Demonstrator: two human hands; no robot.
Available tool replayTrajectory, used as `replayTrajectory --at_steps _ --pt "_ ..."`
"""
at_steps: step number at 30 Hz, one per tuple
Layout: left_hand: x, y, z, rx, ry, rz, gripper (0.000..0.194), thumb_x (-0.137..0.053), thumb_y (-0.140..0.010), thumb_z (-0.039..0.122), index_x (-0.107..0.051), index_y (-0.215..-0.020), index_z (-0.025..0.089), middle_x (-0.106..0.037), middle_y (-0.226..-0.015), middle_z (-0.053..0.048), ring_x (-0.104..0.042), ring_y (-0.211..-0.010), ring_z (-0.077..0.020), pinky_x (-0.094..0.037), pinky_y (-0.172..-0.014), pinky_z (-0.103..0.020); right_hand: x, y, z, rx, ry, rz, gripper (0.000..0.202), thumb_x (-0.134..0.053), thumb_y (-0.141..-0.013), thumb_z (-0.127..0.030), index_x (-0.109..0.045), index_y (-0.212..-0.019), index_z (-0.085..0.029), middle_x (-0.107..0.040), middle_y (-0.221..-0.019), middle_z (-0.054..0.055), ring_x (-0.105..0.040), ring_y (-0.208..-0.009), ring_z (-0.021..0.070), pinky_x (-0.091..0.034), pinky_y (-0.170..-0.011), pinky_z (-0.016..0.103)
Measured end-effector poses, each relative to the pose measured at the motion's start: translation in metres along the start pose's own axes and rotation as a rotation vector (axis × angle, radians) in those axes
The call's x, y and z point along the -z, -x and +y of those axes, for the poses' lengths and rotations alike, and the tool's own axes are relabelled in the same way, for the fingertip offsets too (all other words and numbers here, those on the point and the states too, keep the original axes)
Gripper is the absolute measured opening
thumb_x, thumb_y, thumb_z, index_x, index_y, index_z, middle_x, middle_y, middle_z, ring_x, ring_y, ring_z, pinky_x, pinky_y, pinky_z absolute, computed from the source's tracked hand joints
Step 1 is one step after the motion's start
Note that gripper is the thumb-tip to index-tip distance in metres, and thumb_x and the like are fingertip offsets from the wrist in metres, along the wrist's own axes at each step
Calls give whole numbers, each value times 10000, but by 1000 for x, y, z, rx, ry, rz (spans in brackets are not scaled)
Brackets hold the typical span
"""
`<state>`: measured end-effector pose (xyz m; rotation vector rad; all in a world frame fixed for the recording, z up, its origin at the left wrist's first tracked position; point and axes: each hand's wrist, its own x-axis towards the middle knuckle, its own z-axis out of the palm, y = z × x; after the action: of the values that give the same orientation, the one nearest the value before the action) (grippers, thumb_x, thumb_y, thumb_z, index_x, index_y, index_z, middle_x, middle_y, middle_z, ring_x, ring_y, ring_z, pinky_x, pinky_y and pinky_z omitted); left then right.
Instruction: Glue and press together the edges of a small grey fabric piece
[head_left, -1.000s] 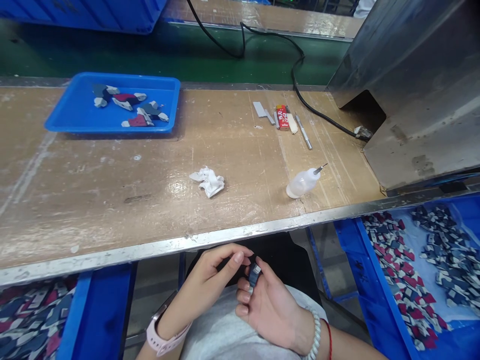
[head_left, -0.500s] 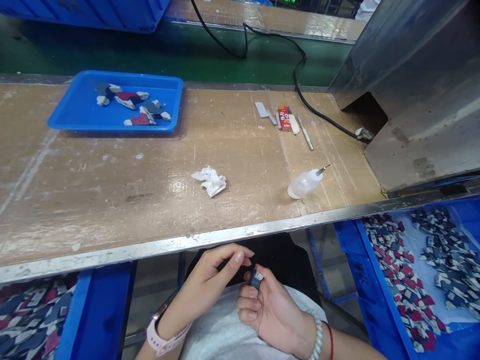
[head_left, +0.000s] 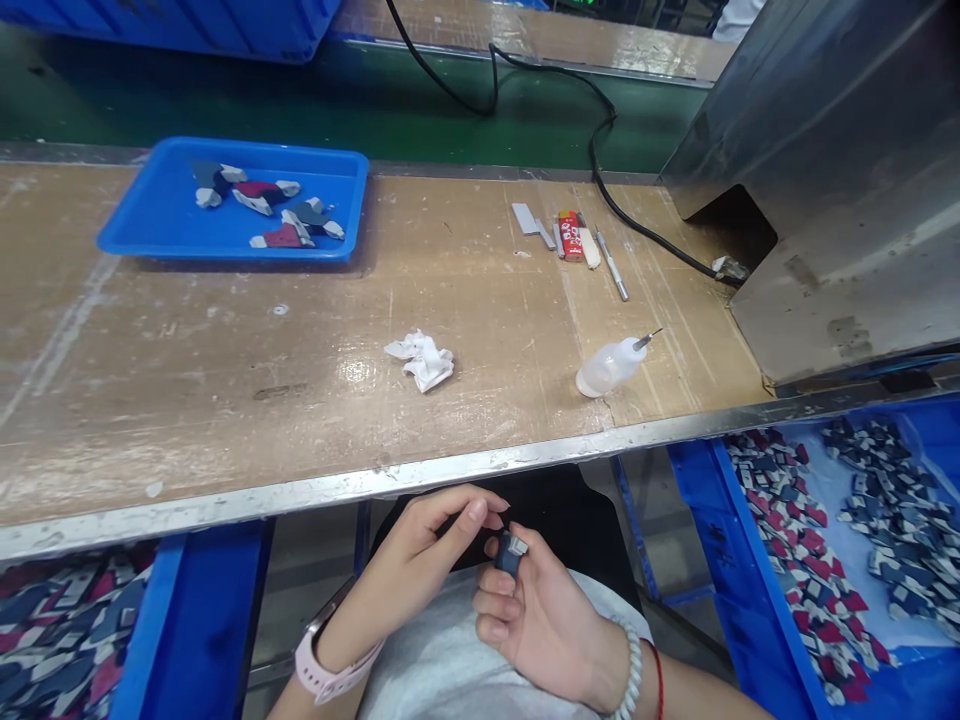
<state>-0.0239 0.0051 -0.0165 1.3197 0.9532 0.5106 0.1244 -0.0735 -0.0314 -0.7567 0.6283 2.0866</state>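
Observation:
Below the table's front edge, my right hand (head_left: 540,625) holds a small dark blue and white piece (head_left: 511,552) upright between thumb and fingers. My left hand (head_left: 420,560), with a pink watch on the wrist, has its fingers curled and its fingertips pinched right beside that piece, apparently touching its left side. Both hands hover over my lap.
On the worn wooden table (head_left: 225,380) lie a crumpled white tissue (head_left: 421,359), a small squeeze bottle (head_left: 609,366), a red packet and metal tools (head_left: 574,238), and a blue tray (head_left: 165,215) with several pieces. A metal machine (head_left: 840,170) stands right; blue bins (head_left: 757,600) of pieces sit below.
My right hand has turned the small piece slightly more upright and moved it a little closer to my left fingertips. Little else has moved.

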Motion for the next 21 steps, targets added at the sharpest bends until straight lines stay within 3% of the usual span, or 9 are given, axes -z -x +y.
replayTrajectory --at_steps 6,12,15,18,21 --pt "1 2 -1 -8 -23 -11 337 -533 -1015 491 -745 -1019 229 -764 -919 -18 -724 -869 -166 -565 -778 -230 2 -3 -3 -30 30 -19 577 -237 -1019 -674 -520 -865 -196 -452 -560 -59 -394 -453 77 -302 -517 231" --pt "0 -2 -9 -4 -68 -41 316 -522 -1024 472 -724 -1075 234 -754 -959 -24 -716 -830 -169 -574 -738 -253 1 -4 -1 -8 84 -39 562 -183 -1032 -650 -482 -886 -198 -450 -569 -65 -409 -466 73 -316 -528 228" --pt "4 -5 -15 -16 -124 -113 270 -546 -1024 414 -696 -1193 266 -741 -1100 -31 -709 -885 -168 -561 -805 -274 1 -1 1 8 148 -81 598 -171 -1026 -681 -507 -926 -196 -485 -611 -53 -421 -474 77 -342 -523 229" --pt "10 -8 -18 -77 -150 -271 250 -582 -1013 351 -705 -1222 291 -730 -1171 -29 -694 -994 -178 -537 -895 -283 3 1 2 -2 212 -149 591 -393 -936 -782 -522 -913 -206 -519 -686 -50 -412 -476 74 -375 -500 226" --pt "14 -9 -19 -160 -116 -381 218 -670 -966 333 -747 -1159 266 -754 -1008 -29 -695 -859 -158 -550 -783 -242 5 3 1 -45 263 -219 673 -612 -749 -854 -534 -862 -195 -539 -755 -42 -410 -467 66 -429 -473 239"
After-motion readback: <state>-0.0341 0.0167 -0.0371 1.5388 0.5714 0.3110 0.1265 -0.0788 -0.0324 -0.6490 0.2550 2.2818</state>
